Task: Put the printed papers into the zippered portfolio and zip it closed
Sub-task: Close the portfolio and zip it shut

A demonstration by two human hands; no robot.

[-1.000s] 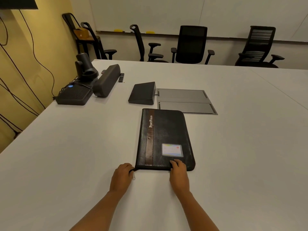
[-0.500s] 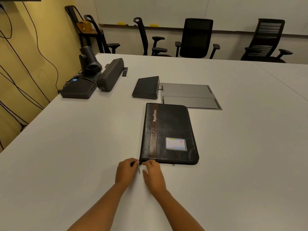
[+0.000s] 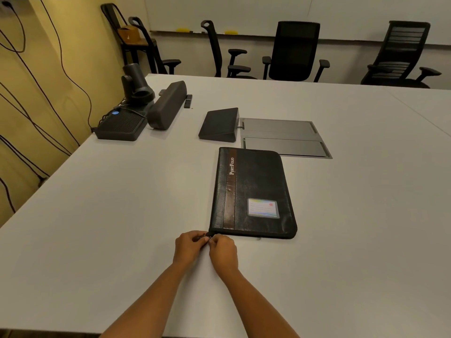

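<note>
A black leather zippered portfolio (image 3: 253, 193) lies closed and flat on the white table (image 3: 97, 215), with a brown stripe, gold lettering and a clear card window on its cover. No printed papers are visible. Both hands meet at its near left corner. My left hand (image 3: 189, 245) and my right hand (image 3: 223, 251) pinch a small metal zipper pull (image 3: 209, 237) between their fingertips, just off the corner.
Beyond the portfolio are a dark wedge-shaped device (image 3: 219, 125) and a grey flush cable hatch (image 3: 283, 137). At the far left stand a conference camera (image 3: 135, 84), a soundbar (image 3: 167, 106) and a black box (image 3: 119, 125). Office chairs (image 3: 292, 52) line the far wall.
My right hand slid left along the portfolio's near edge from beside the card window to the left corner, meeting my left hand at the zipper pull. The view shifted slightly.
</note>
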